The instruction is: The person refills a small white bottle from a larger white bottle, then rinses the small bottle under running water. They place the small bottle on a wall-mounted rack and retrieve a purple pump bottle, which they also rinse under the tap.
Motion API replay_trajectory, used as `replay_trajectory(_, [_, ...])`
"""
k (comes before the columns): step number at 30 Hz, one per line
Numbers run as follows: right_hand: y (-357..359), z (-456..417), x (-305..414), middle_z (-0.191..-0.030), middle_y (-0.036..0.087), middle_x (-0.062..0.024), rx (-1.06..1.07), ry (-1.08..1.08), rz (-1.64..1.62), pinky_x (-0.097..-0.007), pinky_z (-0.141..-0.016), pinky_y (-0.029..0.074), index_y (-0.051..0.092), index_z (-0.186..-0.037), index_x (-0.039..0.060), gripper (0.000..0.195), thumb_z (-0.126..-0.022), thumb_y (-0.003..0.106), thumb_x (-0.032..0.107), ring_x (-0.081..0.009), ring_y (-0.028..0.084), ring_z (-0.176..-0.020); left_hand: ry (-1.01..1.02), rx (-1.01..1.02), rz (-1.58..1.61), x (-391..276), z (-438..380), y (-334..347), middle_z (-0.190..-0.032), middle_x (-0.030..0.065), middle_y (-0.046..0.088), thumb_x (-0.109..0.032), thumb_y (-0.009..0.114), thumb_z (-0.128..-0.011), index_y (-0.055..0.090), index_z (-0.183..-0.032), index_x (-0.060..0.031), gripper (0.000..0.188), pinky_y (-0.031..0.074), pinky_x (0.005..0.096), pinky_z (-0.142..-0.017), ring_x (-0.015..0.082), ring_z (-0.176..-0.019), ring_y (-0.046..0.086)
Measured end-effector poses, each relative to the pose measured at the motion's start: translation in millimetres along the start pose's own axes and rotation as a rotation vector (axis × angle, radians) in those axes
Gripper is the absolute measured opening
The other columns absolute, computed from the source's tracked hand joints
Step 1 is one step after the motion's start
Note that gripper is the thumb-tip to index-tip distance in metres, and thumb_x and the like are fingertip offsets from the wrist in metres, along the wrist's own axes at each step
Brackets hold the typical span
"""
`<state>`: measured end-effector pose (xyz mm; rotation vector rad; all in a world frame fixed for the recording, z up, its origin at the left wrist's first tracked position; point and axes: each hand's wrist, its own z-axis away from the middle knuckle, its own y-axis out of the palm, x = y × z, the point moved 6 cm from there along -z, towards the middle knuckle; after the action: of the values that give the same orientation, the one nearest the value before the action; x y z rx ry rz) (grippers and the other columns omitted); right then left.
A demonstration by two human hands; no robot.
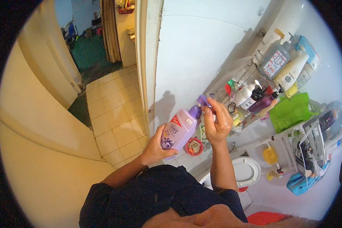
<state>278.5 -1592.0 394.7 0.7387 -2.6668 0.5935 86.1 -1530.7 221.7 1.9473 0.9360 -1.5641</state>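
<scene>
My left hand [156, 145] is wrapped around the lower part of a translucent lilac plastic pump bottle [178, 131]. The bottle is tilted, its top leaning towards the upper right, and its label bears writing, a red corner patch and purple flowers. A dark purple collar [195, 111] sits on its neck. Above the collar, the thumb and fingers of my right hand [218, 122] are at the purple pump head [203, 100], pinching it. The skin of the right hand looks wet and shiny.
Wire wall racks [255, 71] hold several toiletry bottles on the right, beside a green bag [289, 112]. Lower down are a red waste bin [194, 146] and a toilet [246, 172]. A doorway on the left opens onto a tiled floor [116, 99].
</scene>
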Motion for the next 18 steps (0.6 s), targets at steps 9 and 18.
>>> replay_trajectory(9, [13.1,-0.3,18.1,-0.082,0.075,-0.0126,-0.009,-0.116,0.081,-0.0330,-0.062,0.056,0.073,-0.108,-0.0024,0.025,-0.084,0.071,-0.005,-0.0234,0.071,-0.067,0.070,-0.154,-0.166,-10.0,18.2,-24.6,-0.133,0.0204,0.062,-0.024,0.096,-0.067,0.036,-0.152,0.0006,0.107,0.051,0.0411,-0.104,0.0281,-0.123,0.063])
replay_trajectory(18, [26.8,1.3,31.9,-0.082,0.076,-0.0103,0.013,-0.192,0.102,-0.0342,-0.064,0.057,0.071,-0.109,-0.0012,0.030,-0.080,0.069,-0.009,-0.0246,0.073,-0.069,0.063,-0.249,-0.238,-14.0,35.3,-38.5,-0.133,0.0214,0.063,-0.026,0.099,-0.063,0.036,-0.152,0.0025,0.113,0.052,0.0416,-0.104,0.0301,-0.122,0.065])
